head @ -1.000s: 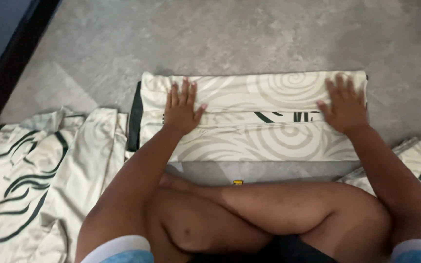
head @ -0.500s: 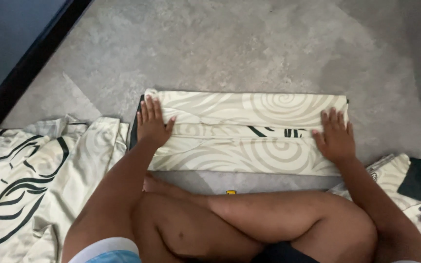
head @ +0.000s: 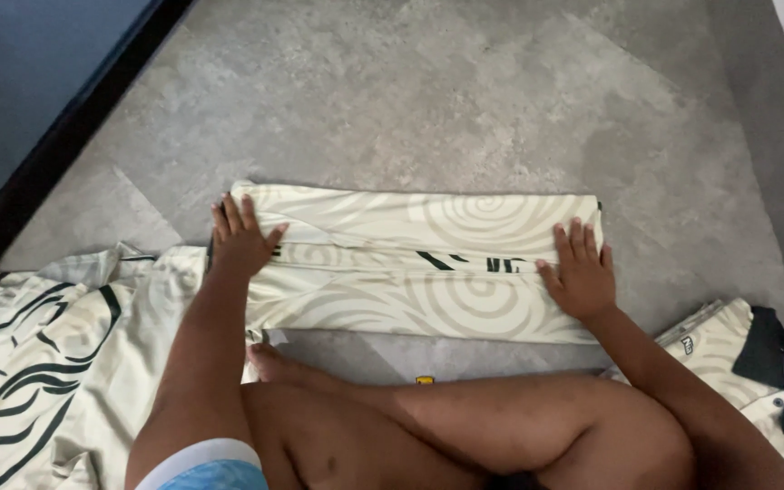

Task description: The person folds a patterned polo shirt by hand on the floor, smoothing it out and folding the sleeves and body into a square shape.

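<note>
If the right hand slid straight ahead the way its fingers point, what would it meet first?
The right hand lies flat on the folded cream shirt; ahead is the shirt's far edge, then bare grey floor. Way looks free.

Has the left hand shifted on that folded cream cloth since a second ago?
Yes. The left hand has slid outward along the folded cream cloth to its left end, toward the loose patterned garment.

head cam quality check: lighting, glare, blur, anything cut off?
Head view: dim, soft, even light, no glare; faint shadows under left hand and right hand on the folded cream shirt; focus sharp, little blur; loose shirt and collared shirt cropped by frame edges.
</note>
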